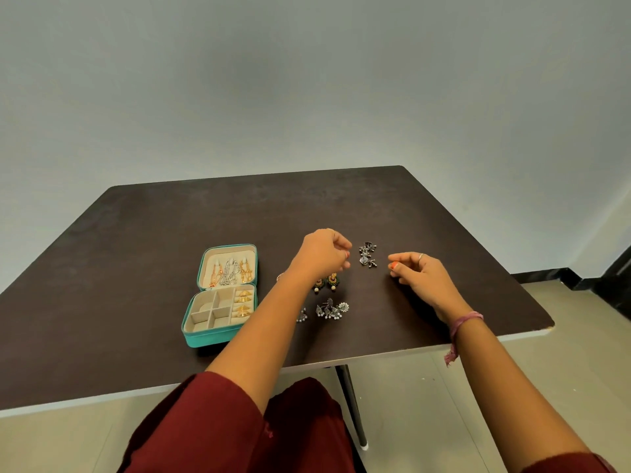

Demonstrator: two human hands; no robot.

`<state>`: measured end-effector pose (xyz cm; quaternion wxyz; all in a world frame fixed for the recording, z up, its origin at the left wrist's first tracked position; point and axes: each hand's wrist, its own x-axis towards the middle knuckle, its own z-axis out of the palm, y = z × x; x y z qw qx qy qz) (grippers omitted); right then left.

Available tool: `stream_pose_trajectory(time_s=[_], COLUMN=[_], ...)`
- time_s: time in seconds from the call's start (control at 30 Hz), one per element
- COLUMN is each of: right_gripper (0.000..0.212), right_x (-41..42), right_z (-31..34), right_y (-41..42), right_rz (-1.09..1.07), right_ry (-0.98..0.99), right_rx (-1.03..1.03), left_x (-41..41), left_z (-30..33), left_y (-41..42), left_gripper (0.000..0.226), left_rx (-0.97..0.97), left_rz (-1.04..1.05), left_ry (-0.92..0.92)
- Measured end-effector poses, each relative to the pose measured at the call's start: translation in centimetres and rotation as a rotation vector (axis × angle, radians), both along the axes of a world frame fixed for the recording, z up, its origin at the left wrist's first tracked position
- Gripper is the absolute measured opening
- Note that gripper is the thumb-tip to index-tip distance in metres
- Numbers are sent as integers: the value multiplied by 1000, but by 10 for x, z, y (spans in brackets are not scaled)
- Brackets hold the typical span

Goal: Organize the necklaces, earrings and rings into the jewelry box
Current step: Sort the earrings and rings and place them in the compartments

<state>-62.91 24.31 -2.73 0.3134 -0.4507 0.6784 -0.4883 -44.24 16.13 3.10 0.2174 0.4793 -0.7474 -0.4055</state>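
While the teal jewelry box [218, 337] lies open on the bench [136, 233], necklaces [230, 271] in its lid, gold rings [244, 303] in right slots, left hand [324, 254] and right hand [418, 273] curled, grasp unclear, flanking dark earrings [368, 256].

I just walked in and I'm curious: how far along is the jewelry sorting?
Roughly midway. Necklaces hang in the jewelry box lid and gold rings fill its right slots. The left hand and right hand hover by the dark earrings; whether either holds anything is unclear. Green earrings and silver earrings remain on the table.
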Motion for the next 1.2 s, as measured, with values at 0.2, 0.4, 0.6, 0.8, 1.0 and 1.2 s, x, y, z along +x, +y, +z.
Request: stream_pose_trajectory(time_s=[0.2,0.4,0.6,0.8,1.0,1.2], right_gripper=[15,19,25,21,21,16], right_x=[-5,-11,-17,-19,-20,-20], right_z=[-7,-5,1,0,-4,-7], right_y=[-32,-62,-81,-82,-83,-81], right_rz=[-66,-107,-37,34,2,-49], right_ry=[279,449,580,634,634,437], right_rx=[-33,-9,63,55,49,-91], left_x=[-30,-50,-57,-60,-59,-49], left_z=[-4,-11,-19,-21,-22,-20], left_y=[-18,-21,-27,-33,-30,-21], left_gripper=[20,28,22,19,25,30], left_rx=[19,-92,-199,-241,-246,-201], left_rz=[44,-105,-136,-140,-111,-35], left_ry=[1,-323,-390,-465,-462,-261])
